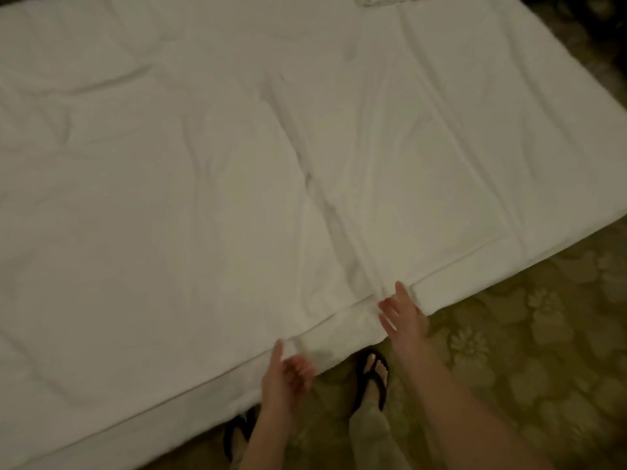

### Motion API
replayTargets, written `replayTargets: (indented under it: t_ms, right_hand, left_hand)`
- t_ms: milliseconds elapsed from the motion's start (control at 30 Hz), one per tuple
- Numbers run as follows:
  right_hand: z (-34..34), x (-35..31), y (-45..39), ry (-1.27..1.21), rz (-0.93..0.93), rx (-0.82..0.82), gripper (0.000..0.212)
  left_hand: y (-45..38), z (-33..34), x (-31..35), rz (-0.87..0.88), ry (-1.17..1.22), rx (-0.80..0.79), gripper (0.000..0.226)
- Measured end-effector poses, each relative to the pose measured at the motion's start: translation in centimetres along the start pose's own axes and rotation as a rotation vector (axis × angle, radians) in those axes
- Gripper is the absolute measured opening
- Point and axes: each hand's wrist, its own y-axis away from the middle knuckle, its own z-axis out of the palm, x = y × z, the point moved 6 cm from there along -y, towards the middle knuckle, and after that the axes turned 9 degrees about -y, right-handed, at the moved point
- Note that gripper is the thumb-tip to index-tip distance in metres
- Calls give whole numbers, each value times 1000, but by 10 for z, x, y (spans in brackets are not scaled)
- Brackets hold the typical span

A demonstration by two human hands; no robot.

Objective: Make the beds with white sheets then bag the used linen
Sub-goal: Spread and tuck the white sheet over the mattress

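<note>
A white sheet (237, 164) lies spread over the bed and fills most of the view, creased down the middle with a stitched hem along its near edge. My left hand (286, 371) is at that near edge, thumb up against the hem and fingers loosely curled just off the cloth. My right hand (403, 313) is further right at the same edge, fingers spread and relaxed beside the hanging hem. Neither hand plainly grips the fabric.
A green carpet with a flower pattern (509, 351) covers the floor on the near and right sides of the bed. My feet in black sandals (373, 378) stand close to the bed's edge. A folded white item (383, 0) lies at the bed's far end.
</note>
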Motion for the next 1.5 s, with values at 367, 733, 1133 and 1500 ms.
replayTargets:
  t_ms: [367,733,1133,1500]
  right_hand:
    - [16,-31,-42,208,146,-202,30]
    - [58,-269,-133,1316,-805,64,62]
    - [156,-273,-122,1366,-729,-282,64]
    - [258,-167,102,1277,-998,-877,51]
  left_hand:
    - [-40,174,109,597,-507,150,10]
    - [-5,211,152,947,-640,253,46]
    - [-30,252,177,814,-1509,155,80]
    - [46,185,274,388,-451,-499,84]
